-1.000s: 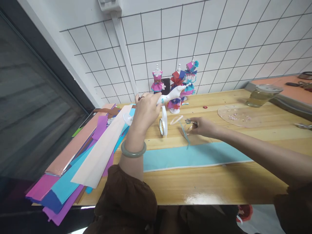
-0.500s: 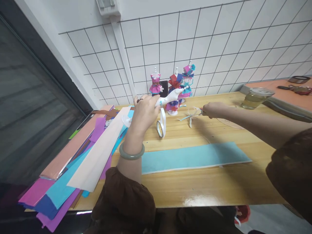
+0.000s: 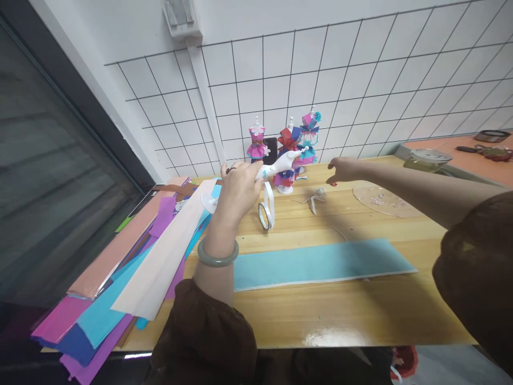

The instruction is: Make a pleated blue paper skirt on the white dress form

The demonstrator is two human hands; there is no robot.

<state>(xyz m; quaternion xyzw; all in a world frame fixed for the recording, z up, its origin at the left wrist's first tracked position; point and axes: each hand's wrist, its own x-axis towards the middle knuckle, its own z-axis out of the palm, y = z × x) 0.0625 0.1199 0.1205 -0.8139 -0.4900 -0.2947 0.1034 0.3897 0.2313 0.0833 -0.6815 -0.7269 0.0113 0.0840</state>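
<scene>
- three dressed figures (image 3: 287, 141) are standing beyond the left hand (image 3: 240, 187), wearing coloured paper and looking mostly finished.
- the left hand is wrapping round a white figure (image 3: 284, 162), which is tilting sideways above the table (image 3: 304, 315); its head is pointing right of that hand, its base leftward.
- this figure is showing mainly bare white with small blue bits, so most of its covering seems left to do.
- a tape roll (image 3: 269, 218) is sitting just below the left hand, its strip running up towards the figure.
- the right hand (image 3: 343, 170) is reaching out with fingers slightly spread, apparently holding nothing; tangled scraps (image 3: 319, 193) are lying nearer the person, just left of it.
- a blue strip (image 3: 320, 262) is lying flat between the hands and the person, apparently unused.
- a round clear tray (image 3: 401, 212) is holding small shiny pieces, right of the right hand.
- a clear jar (image 3: 425, 162) is holding yellowish contents, farther right.
</scene>
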